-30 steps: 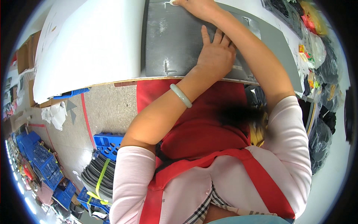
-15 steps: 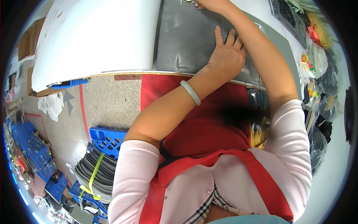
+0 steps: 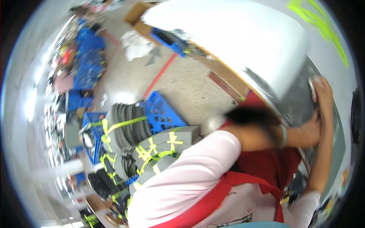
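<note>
My left hand (image 3: 310, 132), with a pale bangle on its wrist, rests on a dark grey panel (image 3: 294, 108) lying on the work table. Its fingers look stretched out, though blur and my right forearm partly hide them. My right hand (image 3: 323, 91) is farther along the same panel, its fingers closed on a small whitish object (image 3: 312, 89) whose kind I cannot make out. Beside the panel, a large white sheet (image 3: 235, 34) curves over the table and covers the panel's left part.
Left of me, bundles of curved grey sheets (image 3: 125, 125) tied with yellow-green straps stand by a blue plastic crate (image 3: 161, 114). More blue crates (image 3: 89, 57) stand farther off. Crumpled white material (image 3: 137, 45) lies on the floor. Yellow-green straps (image 3: 319, 26) lie beyond the white sheet.
The view has swung left, so table and hands now appear at the right and more floor and bundles show. My right hand, earlier cut off at the top edge, is now in view.
</note>
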Motion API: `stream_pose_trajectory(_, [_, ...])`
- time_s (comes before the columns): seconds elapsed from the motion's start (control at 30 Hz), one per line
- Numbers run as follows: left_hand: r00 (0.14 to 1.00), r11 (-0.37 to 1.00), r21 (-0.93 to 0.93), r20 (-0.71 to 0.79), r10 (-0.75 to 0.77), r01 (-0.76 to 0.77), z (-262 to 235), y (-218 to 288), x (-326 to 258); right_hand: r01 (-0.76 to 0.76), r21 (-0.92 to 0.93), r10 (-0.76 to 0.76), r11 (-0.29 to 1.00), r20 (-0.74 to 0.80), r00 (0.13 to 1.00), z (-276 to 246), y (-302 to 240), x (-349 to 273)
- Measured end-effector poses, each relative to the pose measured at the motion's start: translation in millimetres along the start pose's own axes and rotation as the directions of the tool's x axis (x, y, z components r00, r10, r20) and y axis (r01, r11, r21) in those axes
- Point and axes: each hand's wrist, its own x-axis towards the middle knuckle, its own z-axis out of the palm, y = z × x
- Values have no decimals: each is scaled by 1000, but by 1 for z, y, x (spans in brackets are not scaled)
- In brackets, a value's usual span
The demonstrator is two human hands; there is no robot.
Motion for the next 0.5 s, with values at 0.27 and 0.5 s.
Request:
stream_pose_trajectory(0.27, [972,994,102,227,-55,32,28,-10,-22,-108,80,83,991,266,960,50,-39,-80])
stream_pose_trajectory(0.5, [989,983,-179,139,53,-28,24,-33,-49,-29,-328,76,944,130,989,55,-78,-91])
